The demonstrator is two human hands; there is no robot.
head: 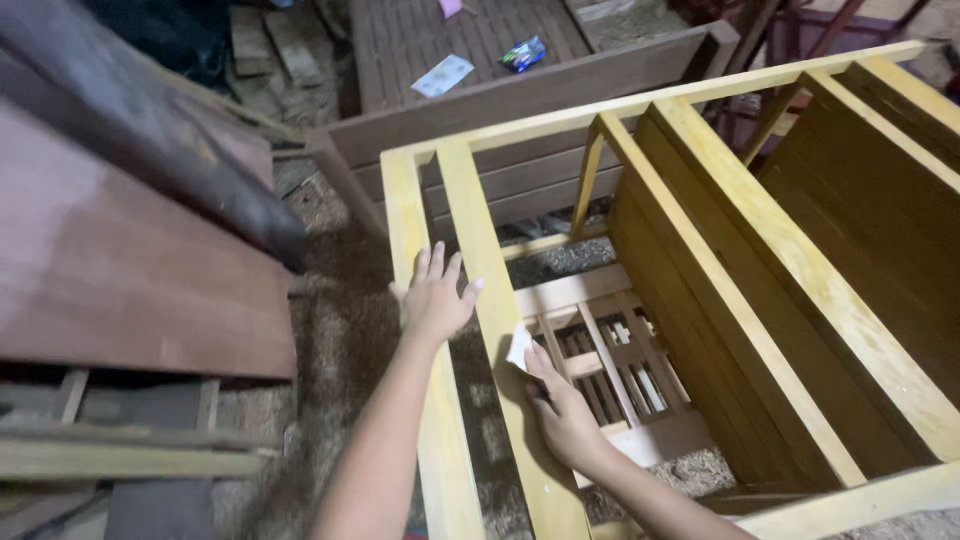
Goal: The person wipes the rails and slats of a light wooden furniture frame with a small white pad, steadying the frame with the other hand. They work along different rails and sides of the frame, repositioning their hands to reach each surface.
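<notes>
The left hand lies flat and wide on the yellow wood frame. Just beside it, the right hand pinches a small white scrap against a rail, its fingertips partly hidden behind it.

We see two bare forearms entering from the lower edge. The left hand and the right hand carry no gloves, rings, watch or bands. No sleeve reaches either wrist. We see slim fingers and short, unpainted nails.
</notes>
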